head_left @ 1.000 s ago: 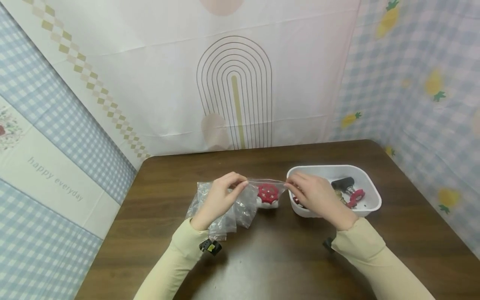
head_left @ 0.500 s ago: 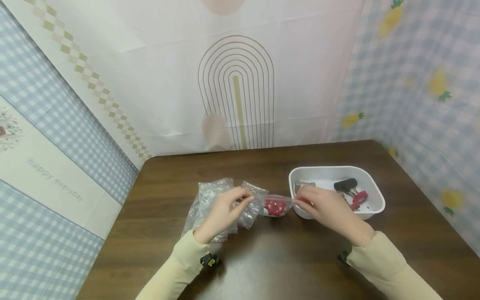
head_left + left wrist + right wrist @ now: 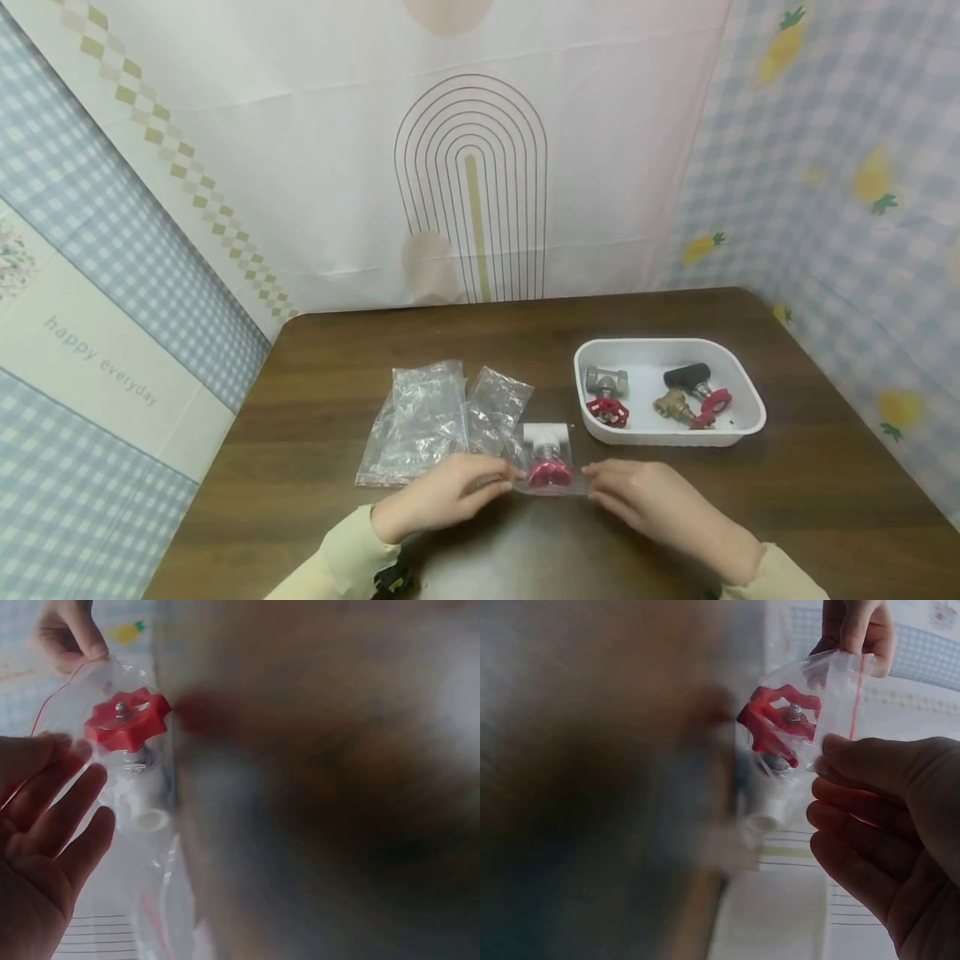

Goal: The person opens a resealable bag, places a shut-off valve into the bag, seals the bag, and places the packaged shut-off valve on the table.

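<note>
Holding a clear zip bag by the two ends of its mouth, the left hand and the right hand keep it stretched between them. Inside it lies the valve, its red wheel towards the person and its white body pointing away. On each side thumb and forefinger pinch the plastic near the red strip, while the right hand's other fingers curve loosely clear of it. This grip seems meant to keep the mouth flat and straight, with the weight of the valve left deeper in the bag. Whether the bag's far end touches the table I cannot tell.

The loose bags lie overlapping beside the left hand, and the white tray stands over on the right, holding a grey valve, a brass valve and a black-gripped part; the split probably keeps wrapping and contents within easy reach of separate hands.

Compared with half a second ago, both hands are lower and nearer the person, and the bag comes with them. The valve's white body now shows beyond the wheel, where mostly the wheel showed. The right hand no longer covers part of the tray, so the grey valve is in plain sight.
</note>
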`<state>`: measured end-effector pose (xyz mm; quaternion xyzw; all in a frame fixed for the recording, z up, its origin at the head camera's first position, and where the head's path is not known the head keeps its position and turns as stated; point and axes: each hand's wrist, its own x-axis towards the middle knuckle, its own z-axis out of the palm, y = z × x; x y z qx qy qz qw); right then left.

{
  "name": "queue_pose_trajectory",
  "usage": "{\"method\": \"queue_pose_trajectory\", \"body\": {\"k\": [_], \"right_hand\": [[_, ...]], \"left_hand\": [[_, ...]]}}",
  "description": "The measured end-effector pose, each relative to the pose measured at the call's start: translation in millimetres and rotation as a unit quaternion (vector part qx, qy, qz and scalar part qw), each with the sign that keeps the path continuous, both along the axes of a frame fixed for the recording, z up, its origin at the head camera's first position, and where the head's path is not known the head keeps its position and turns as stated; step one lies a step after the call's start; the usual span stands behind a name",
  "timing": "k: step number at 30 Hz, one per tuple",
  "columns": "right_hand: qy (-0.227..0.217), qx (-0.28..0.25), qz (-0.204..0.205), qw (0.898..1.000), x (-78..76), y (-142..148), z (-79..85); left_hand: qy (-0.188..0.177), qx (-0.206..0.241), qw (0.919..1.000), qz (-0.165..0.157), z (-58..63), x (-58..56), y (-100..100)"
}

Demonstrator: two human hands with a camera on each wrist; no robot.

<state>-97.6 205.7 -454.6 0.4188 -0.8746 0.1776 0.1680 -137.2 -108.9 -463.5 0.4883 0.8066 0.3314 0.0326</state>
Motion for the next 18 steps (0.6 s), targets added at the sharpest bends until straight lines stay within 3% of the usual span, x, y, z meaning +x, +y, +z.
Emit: {"method": "queue_pose_trajectory", "body": {"k": [4, 10, 13, 18], "right_hand": [[-0.035, 0.014, 0.013, 0.999, 4.1, 0.4, -7.2], [-0.037, 0.024, 0.018, 0.999, 7.0, 0.6, -10.1], [-0.035, 0.018, -0.003, 0.999, 10.5, -2.2, -9.7], [-0.038, -0.016, -0.062, 0.997, 17.3, -12.9, -9.0]], "left_hand": [[-0.002, -0.023, 0.9994, -0.025, -5.7, 3.1, -3.2], [0.011, -0.031, 0.9986, -0.042, -6.8, 4.3, -6.4], [0.013, -0.052, 0.9981, -0.028, -2.7, 7.2, -8.2], [0.015, -0.077, 0.9967, 0.024, 6.4, 15.4, -4.8]]}}
